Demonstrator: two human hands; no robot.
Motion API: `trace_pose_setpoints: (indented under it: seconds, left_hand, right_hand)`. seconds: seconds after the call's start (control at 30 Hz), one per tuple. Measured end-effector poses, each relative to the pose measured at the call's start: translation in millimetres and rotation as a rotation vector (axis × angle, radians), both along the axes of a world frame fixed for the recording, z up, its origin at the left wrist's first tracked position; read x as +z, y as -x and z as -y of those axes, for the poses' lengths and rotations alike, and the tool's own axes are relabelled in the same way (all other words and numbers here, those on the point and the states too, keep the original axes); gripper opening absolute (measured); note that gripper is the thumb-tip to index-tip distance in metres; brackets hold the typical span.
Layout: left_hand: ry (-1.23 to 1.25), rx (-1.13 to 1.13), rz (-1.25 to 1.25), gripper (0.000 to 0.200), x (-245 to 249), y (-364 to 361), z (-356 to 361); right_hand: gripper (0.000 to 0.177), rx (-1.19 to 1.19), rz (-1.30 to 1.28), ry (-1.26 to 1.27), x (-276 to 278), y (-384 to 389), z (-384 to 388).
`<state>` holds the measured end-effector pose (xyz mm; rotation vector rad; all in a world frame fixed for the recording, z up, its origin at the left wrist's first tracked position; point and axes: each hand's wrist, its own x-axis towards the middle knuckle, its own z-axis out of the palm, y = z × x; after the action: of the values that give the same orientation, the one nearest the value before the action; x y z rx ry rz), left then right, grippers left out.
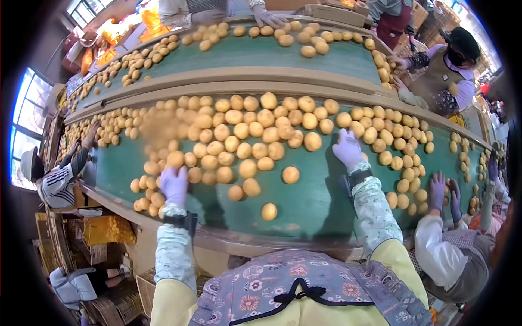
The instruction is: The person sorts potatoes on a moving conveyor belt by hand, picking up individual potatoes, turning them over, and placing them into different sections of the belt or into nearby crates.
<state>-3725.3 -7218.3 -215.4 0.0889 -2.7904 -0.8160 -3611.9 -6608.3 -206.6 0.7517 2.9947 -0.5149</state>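
Note:
My left hand [174, 186], in a pale purple glove, reaches over the left part of a green conveyor belt [310, 190]. Its fingers are apart, with the tips right at a round yellow-brown potato [175, 159]; more potatoes lie on either side of it. My right hand [348, 150], gloved alike, is farther up the belt with fingers stretched out. A potato [356, 129] sits by its fingertips, at the edge of a cluster. Between my hands are a loose potato [291, 174] and another potato [269, 211] closer to me.
Beyond a tan divider [239, 76] runs a second belt [228, 54] with more potatoes. A person in a cap [451, 70] works at its right end. Other workers' gloved hands [437, 190] rest near my belt's right side. A person in a striped sleeve [62, 176] reaches in from the left.

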Motion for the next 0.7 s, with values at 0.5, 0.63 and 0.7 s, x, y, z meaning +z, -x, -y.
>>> trace_pose_setpoints:
  seconds: [0.5, 0.63, 0.7]
  left_hand:
    - [0.299, -0.726, -0.083, 0.022, 3.7, -28.5, -2.8]
    - [0.415, -0.203, -0.103, 0.033, 1.4, 7.7, 161.0]
    - [0.647, 0.036, -0.132, 0.041, 7.2, 8.5, 223.0]
  right_hand:
    - [0.040, -0.097, -0.049, 1.166, 15.0, -114.9, 192.9]
    - [0.075, -0.368, -0.184, 1.204, 6.0, -120.2, 166.7]
    - [0.079, -0.385, -0.196, 1.213, 8.1, -104.4, 173.2]
